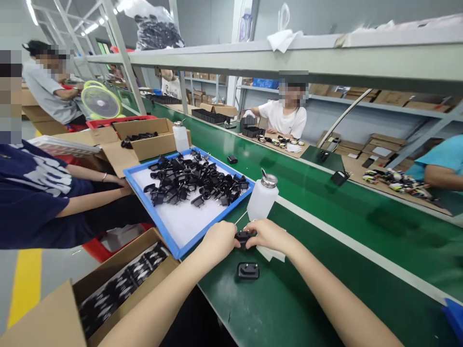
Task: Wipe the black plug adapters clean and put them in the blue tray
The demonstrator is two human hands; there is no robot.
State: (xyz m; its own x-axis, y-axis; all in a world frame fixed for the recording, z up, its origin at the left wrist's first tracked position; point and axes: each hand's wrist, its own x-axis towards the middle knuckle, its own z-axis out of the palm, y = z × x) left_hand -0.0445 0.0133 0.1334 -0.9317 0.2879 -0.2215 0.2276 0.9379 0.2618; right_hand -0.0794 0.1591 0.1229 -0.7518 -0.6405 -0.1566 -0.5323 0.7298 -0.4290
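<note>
Both my hands meet over the green belt, gripping one small black plug adapter (245, 236) between them. My left hand (219, 239) pinches its left end and also holds a thin white swab stick (240, 218) that points up and right. My right hand (265, 234) pinches the right end, with a white wipe (272, 254) under it. A second black plug adapter (248, 271) lies flat on the belt just below my hands. A white dispenser bottle (262, 196) with a metal top stands right behind my hands.
A blue tray (173, 246) with a heap of black adapters sits left of the bottle. A cardboard box (68, 308) of packed adapters is at lower left. A person in dark blue sits at left. Other people work across the green conveyor (343, 212).
</note>
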